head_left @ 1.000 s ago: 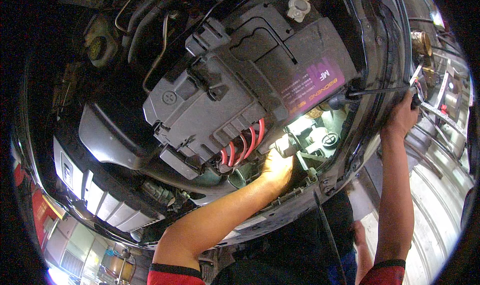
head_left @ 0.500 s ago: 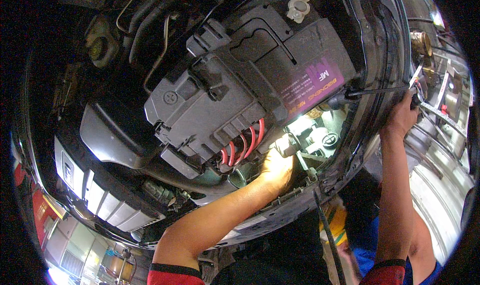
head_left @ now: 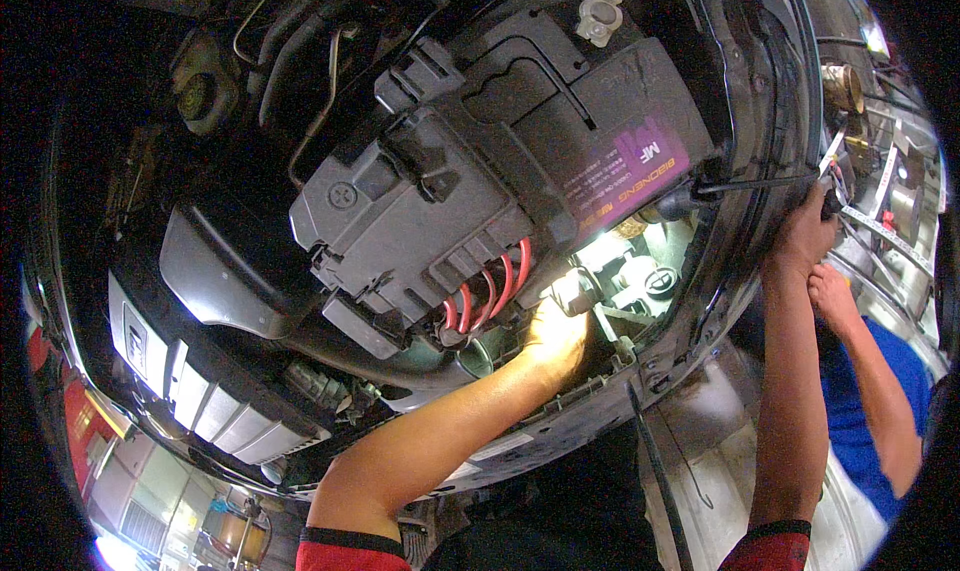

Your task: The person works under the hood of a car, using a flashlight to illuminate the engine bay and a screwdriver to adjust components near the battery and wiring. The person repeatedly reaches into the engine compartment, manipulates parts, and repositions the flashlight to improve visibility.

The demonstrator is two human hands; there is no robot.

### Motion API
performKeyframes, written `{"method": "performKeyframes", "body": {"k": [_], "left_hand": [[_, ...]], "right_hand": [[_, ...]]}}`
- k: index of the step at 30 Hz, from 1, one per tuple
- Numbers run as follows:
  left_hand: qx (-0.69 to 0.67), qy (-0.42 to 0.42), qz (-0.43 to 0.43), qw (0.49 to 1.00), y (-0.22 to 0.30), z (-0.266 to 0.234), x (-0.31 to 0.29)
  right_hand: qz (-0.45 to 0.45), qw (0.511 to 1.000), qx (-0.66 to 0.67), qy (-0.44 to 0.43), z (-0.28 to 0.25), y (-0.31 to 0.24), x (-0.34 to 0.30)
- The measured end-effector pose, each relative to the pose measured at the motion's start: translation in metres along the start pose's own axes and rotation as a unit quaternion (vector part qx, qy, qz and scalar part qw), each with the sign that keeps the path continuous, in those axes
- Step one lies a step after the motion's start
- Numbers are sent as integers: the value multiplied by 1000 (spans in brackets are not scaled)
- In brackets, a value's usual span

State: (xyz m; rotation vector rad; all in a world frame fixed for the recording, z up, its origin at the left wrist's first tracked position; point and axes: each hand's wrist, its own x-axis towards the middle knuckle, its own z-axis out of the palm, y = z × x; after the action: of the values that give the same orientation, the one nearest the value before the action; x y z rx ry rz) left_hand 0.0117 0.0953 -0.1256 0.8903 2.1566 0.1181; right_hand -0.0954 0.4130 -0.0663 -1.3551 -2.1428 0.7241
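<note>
My left hand (head_left: 560, 331) reaches down beside the car's headlight housing (head_left: 650, 283), brightly lit from close by. Its fingers are bent against a small rounded grey piece (head_left: 573, 293); glare and shadow hide what they grip. My right hand (head_left: 803, 236) is past the fender edge (head_left: 765, 161), fingers curled round a dark thing (head_left: 830, 203) that I cannot make out. Between the hands, a thin black rod (head_left: 755, 184) crosses from beside the battery (head_left: 620, 141) to the fender. Left of the battery sits a black fuse box (head_left: 410, 221) with red cables (head_left: 510, 276) below.
A co-worker's hand (head_left: 832, 293) and blue clothing (head_left: 880, 411) are beside my right forearm. A dark strap or hose (head_left: 655, 471) hangs over the front edge. The engine cover (head_left: 225, 271) lies at the left; metal frames (head_left: 890, 186) stand at the far right.
The co-worker has shifted from low beside my right arm to its right, with a hand now raised near my right wrist. The yellow-patterned item by the strap is gone from view. My hands hold their places.
</note>
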Motion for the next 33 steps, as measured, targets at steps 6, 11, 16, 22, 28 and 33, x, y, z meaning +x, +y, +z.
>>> {"method": "performKeyframes", "body": {"k": [6, 11, 16, 22, 28, 33], "left_hand": [[87, 65, 48, 993, 0, 16, 0], [-307, 138, 35, 941, -2, 36, 7], [61, 148, 35, 987, 2, 37, 8], [103, 78, 48, 990, 2, 27, 4], [128, 83, 38, 988, 3, 22, 2], [171, 69, 34, 982, 4, 20, 1]], "right_hand": [[15, 1000, 19, 0, 0, -9, -7], [-2, 999, 54, -2, 0, -13, -12], [11, 999, 38, -7, -1, -12, -12], [-10, 998, 60, -23, 0, 3, -2], [7, 999, 32, 1, 1, 2, -1], [-4, 1000, 29, -10, -1, -6, -8]]}}
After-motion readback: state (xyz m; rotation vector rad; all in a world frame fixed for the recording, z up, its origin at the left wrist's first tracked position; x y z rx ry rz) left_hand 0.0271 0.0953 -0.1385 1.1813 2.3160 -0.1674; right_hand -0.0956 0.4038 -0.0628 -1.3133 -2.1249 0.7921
